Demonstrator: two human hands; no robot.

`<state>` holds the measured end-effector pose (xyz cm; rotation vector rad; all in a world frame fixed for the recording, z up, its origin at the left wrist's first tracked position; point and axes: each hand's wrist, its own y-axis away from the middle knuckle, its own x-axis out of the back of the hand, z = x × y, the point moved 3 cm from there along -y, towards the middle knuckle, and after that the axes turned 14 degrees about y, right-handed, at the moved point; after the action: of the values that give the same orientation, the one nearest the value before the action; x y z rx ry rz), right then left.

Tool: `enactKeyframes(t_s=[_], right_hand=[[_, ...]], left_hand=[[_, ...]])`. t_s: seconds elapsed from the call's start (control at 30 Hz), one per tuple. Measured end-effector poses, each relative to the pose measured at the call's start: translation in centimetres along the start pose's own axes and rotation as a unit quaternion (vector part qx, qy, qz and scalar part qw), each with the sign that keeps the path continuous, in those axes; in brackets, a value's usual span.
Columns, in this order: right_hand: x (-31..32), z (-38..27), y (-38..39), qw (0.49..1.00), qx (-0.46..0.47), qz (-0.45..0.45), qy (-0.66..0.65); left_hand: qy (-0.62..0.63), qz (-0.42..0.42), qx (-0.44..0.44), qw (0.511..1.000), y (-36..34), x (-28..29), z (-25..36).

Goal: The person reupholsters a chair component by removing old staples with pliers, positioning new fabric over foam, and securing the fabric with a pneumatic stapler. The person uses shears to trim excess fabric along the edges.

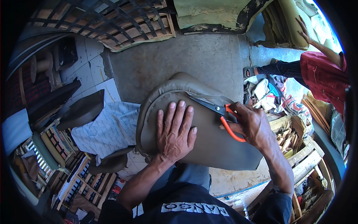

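A grey-brown upholstered seat cushion (209, 138) with a rounded, piped far-left edge lies in front of me, over my legs. My left hand (174, 132) rests flat on its cover with the fingers stretched out, close to the curved seam. In my right hand (250, 125) is a pair of scissors (220, 109) with orange handles and dark blades. The blades are parted and point left along the far edge of the cushion, at a loose strip of the cover material (212, 99). Part of the orange handles is hidden by my fingers.
Beyond the cushion stretches a concrete floor (171, 56), with a webbed wooden frame (112, 26) at the far left. White patterned cloth (108, 127) lies at left. At right are a rag heap (264, 93), a wooden crate (307, 156) of scraps, and another person in red (322, 78) touching a padded piece.
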<state>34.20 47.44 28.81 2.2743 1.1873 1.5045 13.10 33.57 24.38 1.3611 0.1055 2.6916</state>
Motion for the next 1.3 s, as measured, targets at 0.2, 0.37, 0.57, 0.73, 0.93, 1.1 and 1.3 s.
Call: enactKeyframes(t_s=[0.2,0.37,0.57,0.73,0.93,1.1,1.3], right_hand=[[0.8,-0.1,-1.2,0.998,0.05,0.005,0.05],[1.2,-0.5,-1.5,0.996,0.07,0.035,0.047],[3.1,-1.8,-2.6,0.989,0.085,0.021,0.118],[4.1,-2.1,-3.0,0.972,0.125,0.06,0.19],[3.5,-1.2,-2.8,0.98,0.101,0.029,0.166],[3.6,-1.8,-3.4,0.981,0.096,0.017,0.167],[3.4,-2.1,-3.6,0.981,0.097,-0.001,0.17]], left_hand=[[-0.011,0.006,-0.001,1.0,0.0,-0.2,0.2],[-0.005,0.006,0.002,1.0,-0.1,-0.2,0.2],[-0.003,0.013,-0.005,1.0,0.0,-0.4,0.3],[0.001,0.021,-0.003,1.0,-0.2,-0.2,0.3],[0.009,0.022,-0.004,1.0,-0.1,-0.4,0.1],[0.014,0.025,-0.002,1.0,0.0,-0.5,0.1],[0.009,0.026,0.002,1.0,-0.1,-0.4,0.1]])
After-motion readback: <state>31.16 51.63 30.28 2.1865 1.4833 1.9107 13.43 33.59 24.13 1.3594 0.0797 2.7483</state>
